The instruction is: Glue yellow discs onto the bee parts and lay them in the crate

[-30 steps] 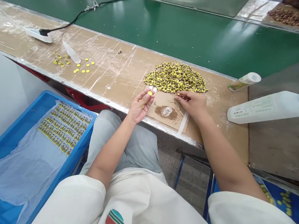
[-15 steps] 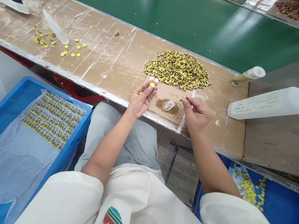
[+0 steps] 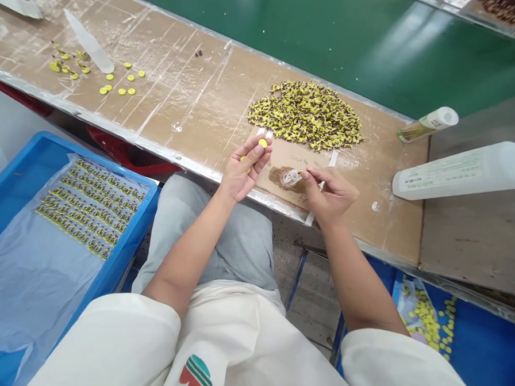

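Note:
Yellow discs are held in my left hand (image 3: 246, 169); one disc (image 3: 262, 142) shows between the thumb and fingertips, with others partly hidden by the fingers. My right hand (image 3: 330, 194) is closed in a pinch on a small yellow piece (image 3: 300, 173), at the edge of a small clear dish (image 3: 289, 178). The dish sits on a wet brown patch of the cardboard. Behind both hands lies a big heap of small yellow and dark pieces (image 3: 307, 114).
A blue tray (image 3: 148, 205) at left holds rows of assembled pieces on a sheet. Loose discs (image 3: 121, 91) and a pointed bottle (image 3: 89, 41) lie far left. Two bottles (image 3: 429, 124) (image 3: 459, 171) are at right. Below, a blue bin (image 3: 485, 342) holds yellow discs.
My right hand has moved left, bringing the small piece to the clear dish. My left hand stays almost where it was, still holding the discs.

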Demonstrator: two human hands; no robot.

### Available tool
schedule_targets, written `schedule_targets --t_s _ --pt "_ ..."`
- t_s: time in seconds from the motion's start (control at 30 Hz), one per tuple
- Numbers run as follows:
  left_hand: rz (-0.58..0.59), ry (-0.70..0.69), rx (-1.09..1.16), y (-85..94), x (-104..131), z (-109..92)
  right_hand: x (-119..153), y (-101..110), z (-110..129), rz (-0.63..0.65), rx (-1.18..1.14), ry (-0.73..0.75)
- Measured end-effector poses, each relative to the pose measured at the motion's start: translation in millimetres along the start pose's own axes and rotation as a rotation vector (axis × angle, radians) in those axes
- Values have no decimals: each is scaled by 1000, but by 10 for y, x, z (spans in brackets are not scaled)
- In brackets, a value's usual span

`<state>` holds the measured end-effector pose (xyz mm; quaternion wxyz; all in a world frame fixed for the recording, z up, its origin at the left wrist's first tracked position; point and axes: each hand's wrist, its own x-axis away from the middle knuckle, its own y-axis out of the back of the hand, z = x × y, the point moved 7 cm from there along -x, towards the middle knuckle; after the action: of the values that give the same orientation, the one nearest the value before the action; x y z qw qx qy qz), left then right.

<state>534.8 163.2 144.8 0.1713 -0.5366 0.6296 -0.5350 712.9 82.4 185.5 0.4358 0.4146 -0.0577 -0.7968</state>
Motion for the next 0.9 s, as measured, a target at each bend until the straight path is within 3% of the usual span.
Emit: schedule_targets --t_s 0.23,0.4,0.6,0.9 --pt "-7 8 18 25 -9 13 -5 -23 -5 25 -1 -17" --pt "65 -21 -13 0 -17 -4 -6 -32 12 29 -1 -6" --pt "-10 12 42 13 2 8 -32 22 -1 26 64 24" --pt "-11 11 61 9 7 9 -35 -18 29 109 125 110"
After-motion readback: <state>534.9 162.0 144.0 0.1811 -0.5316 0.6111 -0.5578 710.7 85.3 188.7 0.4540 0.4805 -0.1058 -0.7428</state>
